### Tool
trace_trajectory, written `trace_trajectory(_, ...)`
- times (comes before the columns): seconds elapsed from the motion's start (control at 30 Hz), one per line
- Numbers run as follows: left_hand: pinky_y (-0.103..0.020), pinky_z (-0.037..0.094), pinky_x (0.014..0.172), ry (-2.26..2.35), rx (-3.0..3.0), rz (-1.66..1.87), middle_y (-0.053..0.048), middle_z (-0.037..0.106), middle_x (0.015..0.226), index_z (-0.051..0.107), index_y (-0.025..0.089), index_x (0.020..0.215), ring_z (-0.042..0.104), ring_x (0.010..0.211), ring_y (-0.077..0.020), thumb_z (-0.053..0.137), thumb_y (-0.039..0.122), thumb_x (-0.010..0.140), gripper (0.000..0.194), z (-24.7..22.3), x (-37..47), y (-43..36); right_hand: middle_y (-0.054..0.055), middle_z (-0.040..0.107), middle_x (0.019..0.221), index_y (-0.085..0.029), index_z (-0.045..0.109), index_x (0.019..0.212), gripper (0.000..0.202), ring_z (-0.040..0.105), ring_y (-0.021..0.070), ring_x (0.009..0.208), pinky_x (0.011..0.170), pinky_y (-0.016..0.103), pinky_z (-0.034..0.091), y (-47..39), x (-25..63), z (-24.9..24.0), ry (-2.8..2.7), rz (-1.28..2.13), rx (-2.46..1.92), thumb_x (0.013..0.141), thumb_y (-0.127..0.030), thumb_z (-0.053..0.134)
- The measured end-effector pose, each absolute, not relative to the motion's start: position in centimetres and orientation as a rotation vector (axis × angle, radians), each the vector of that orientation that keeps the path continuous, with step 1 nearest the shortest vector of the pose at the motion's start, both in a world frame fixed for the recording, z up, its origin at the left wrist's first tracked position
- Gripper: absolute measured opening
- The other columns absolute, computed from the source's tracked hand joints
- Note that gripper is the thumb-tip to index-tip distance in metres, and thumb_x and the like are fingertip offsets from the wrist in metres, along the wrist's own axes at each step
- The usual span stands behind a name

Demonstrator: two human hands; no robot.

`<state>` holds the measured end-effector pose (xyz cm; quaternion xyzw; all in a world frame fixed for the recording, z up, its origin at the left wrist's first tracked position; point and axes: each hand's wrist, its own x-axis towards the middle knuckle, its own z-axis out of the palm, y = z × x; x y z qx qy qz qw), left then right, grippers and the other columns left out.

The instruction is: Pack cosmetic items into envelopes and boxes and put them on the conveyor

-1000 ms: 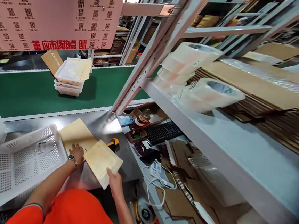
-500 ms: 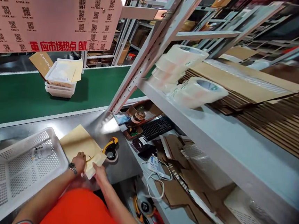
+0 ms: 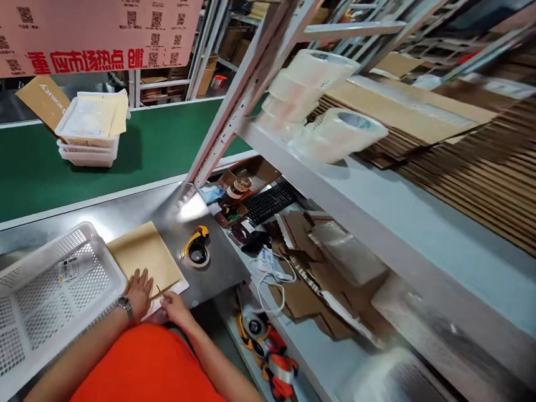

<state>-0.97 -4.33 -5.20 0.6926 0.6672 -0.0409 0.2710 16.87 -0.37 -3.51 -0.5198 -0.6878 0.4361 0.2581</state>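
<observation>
A tan padded envelope (image 3: pixel 144 254) lies flat on the metal table (image 3: pixel 225 263), with a white flap at its near edge. My left hand (image 3: pixel 138 293), with a watch at the wrist, rests on the envelope's lower left part, fingers spread. At the near right corner, my right hand (image 3: pixel 175 308) has its fingers curled closed on the white flap. To the left of the envelope stands a white perforated basket (image 3: pixel 47 313) with a labelled clear packet (image 3: pixel 76 267) in it. A yellow and black tape dispenser (image 3: pixel 197 247) lies to the right of the envelope.
Behind the table runs a green conveyor (image 3: pixel 161 129) carrying stacked small white baskets (image 3: pixel 88 157). At the right, a shelf (image 3: pixel 388 218) holds tape rolls (image 3: pixel 344 132) and cardboard. Below it are a keyboard (image 3: pixel 270 202), a white cable and tape dispensers (image 3: pixel 256 331).
The white flap has been lowered to the envelope's near edge. My left hand has flattened on the envelope, and my right hand has moved down slightly. The view has shifted.
</observation>
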Motion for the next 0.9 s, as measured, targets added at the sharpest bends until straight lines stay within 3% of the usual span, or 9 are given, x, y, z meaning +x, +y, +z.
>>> trace_trajectory(0.07, -0.069, 0.013, 0.136, 1.748, 1.898, -0.151, -0.019, 0.017, 0.186, 0.041, 0.016, 0.171, 0.007, 0.171, -0.0500, 0.057, 0.042, 0.097, 0.081, -6.1, -1.4, -5.3, -0.005, 0.058, 0.045, -0.020, 0.068, 0.061, 0.023, 0.053, 0.0133, 0.040, 0.046, 0.023, 0.042, -1.4, 19.0, -3.8, -1.772, 1.227, -1.583, 0.083, -0.025, 0.075)
trace_trajectory(0.13, -0.070, 0.007, 0.136, 1.707, 1.945, -0.164, -0.016, 0.014, 0.186, 0.040, 0.018, 0.172, 0.001, 0.171, -0.0508, 0.056, 0.042, 0.097, 0.080, -6.5, -1.9, -5.9, -0.001, 0.068, 0.060, -0.020, 0.074, 0.072, 0.015, 0.066, 0.0182, 0.056, 0.060, 0.028, 0.053, -1.5, 20.5, -4.1, -1.654, 1.170, -1.747, 0.084, -0.029, 0.073)
trace_trajectory(0.27, -0.068, 0.007, 0.136, 1.657, 1.986, -0.183, -0.014, 0.011, 0.187, 0.040, 0.022, 0.172, -0.003, 0.171, -0.0503, 0.056, 0.045, 0.097, 0.081, -6.1, -2.8, -5.8, 0.007, 0.078, 0.091, -0.018, 0.079, 0.095, 0.020, 0.074, 0.0250, 0.091, 0.089, 0.036, 0.057, 0.5, 21.1, -4.9, -1.495, 1.015, -1.934, 0.087, -0.033, 0.069)
trace_trajectory(0.47, -0.071, -0.001, 0.135, 1.569, 1.938, -0.274, -0.021, -0.004, 0.185, 0.027, 0.017, 0.176, -0.015, 0.167, -0.0544, 0.065, 0.081, 0.081, 0.120, -5.4, -3.2, -5.1, 0.007, 0.079, 0.079, -0.016, 0.079, 0.081, 0.021, 0.074, 0.0205, 0.082, 0.081, 0.029, 0.053, 2.4, 20.7, -5.5, -1.508, 0.987, -1.911, 0.092, -0.030, 0.068)
trace_trajectory(0.57, -0.070, -0.002, 0.135, 1.578, 1.941, -0.300, -0.021, -0.007, 0.185, 0.024, 0.017, 0.177, -0.017, 0.167, -0.0533, 0.071, 0.077, 0.075, 0.127, -5.7, -3.1, -5.3, 0.007, 0.078, 0.073, -0.016, 0.078, 0.078, 0.022, 0.074, 0.0221, 0.076, 0.076, 0.031, 0.054, 2.3, 21.4, -6.2, -1.529, 1.024, -1.908, 0.090, -0.031, 0.068)
trace_trajectory(0.7, -0.070, -0.001, 0.135, 1.613, 1.913, -0.282, -0.021, -0.009, 0.185, 0.025, 0.017, 0.176, -0.017, 0.167, -0.0532, 0.072, 0.067, 0.076, 0.121, -6.0, -2.7, -5.7, 0.006, 0.078, 0.070, -0.018, 0.077, 0.080, 0.019, 0.074, 0.0230, 0.070, 0.070, 0.032, 0.058, 2.4, 22.7, -7.7, -1.591, 1.153, -1.888, 0.090, -0.030, 0.064)
trace_trajectory(0.9, -0.071, 0.004, 0.135, 1.699, 1.918, -0.273, -0.019, -0.002, 0.186, 0.034, 0.014, 0.174, -0.011, 0.169, -0.0529, 0.066, 0.061, 0.082, 0.108, -5.5, -1.7, -6.3, 0.005, 0.078, 0.076, -0.018, 0.078, 0.092, 0.023, 0.074, 0.0227, 0.074, 0.079, 0.035, 0.059, 2.9, 24.7, -8.2, -1.829, 1.259, -1.734, 0.094, -0.026, 0.057)
